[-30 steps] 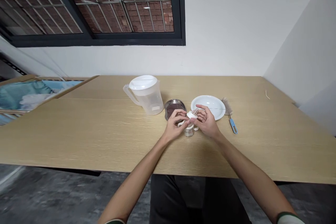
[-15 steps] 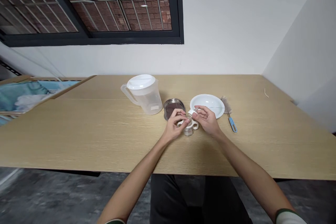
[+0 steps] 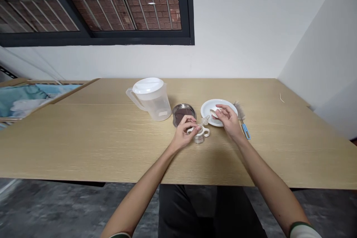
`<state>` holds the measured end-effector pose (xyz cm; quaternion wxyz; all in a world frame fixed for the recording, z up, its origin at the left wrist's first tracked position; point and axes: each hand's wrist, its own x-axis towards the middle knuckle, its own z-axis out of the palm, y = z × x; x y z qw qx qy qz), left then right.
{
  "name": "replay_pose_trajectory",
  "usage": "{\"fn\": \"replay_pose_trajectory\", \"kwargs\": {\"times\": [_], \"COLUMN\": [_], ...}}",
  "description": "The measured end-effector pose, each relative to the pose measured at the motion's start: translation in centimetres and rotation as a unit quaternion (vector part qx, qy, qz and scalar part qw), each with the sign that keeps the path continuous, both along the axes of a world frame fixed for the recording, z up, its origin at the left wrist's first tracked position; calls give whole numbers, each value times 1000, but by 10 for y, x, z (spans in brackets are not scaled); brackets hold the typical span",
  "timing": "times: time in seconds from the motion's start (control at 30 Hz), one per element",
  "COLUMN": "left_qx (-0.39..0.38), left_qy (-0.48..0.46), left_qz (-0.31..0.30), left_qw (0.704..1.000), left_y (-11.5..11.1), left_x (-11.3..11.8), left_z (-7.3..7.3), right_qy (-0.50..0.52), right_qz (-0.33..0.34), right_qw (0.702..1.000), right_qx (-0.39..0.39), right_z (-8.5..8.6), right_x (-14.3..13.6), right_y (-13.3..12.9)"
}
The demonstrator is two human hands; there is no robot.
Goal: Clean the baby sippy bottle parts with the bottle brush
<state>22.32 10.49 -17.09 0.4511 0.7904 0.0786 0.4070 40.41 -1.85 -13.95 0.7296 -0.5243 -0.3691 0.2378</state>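
A small clear baby bottle (image 3: 199,139) with a white two-handled collar stands upright on the table. My left hand (image 3: 184,133) is closed at its top, over the left handle. Just above the bottle's mouth a clear teat (image 3: 205,120) tilts up to the right, close to my left fingertips; whether they grip it too I cannot tell. Over the near side of the white plate (image 3: 206,108), my right hand (image 3: 229,119) pinches a white ring (image 3: 214,113) between thumb and fingers, apart from the teat.
A lidded plastic jug (image 3: 153,100) stands behind to the left. A steel kidney-shaped tray (image 3: 176,121) sits beyond my left hand. Right of the plate lies a bottle brush (image 3: 245,131) with a blue handle. A thin bent straw-like piece (image 3: 281,98) lies far right on the table (image 3: 83,141).
My right hand has moved up and right with the white ring, away from the bottle and teat. My left hand has stayed at the bottle. The view has shifted slightly.
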Motion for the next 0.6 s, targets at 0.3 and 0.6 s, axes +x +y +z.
{"fn": "replay_pose_trajectory", "kwargs": {"times": [0.3, 0.6], "left_qx": [8, 16], "left_qy": [15, 16], "left_qz": [-6, -5], "left_qw": [1000, 1000], "left_y": [-2, -4], "left_x": [-1, -1], "left_z": [4, 7], "right_qy": [-304, -495], "right_qz": [-180, -175], "right_qw": [920, 775], "right_qx": [-171, -352], "right_z": [-9, -6], "right_x": [20, 25], "right_y": [-5, -17]}}
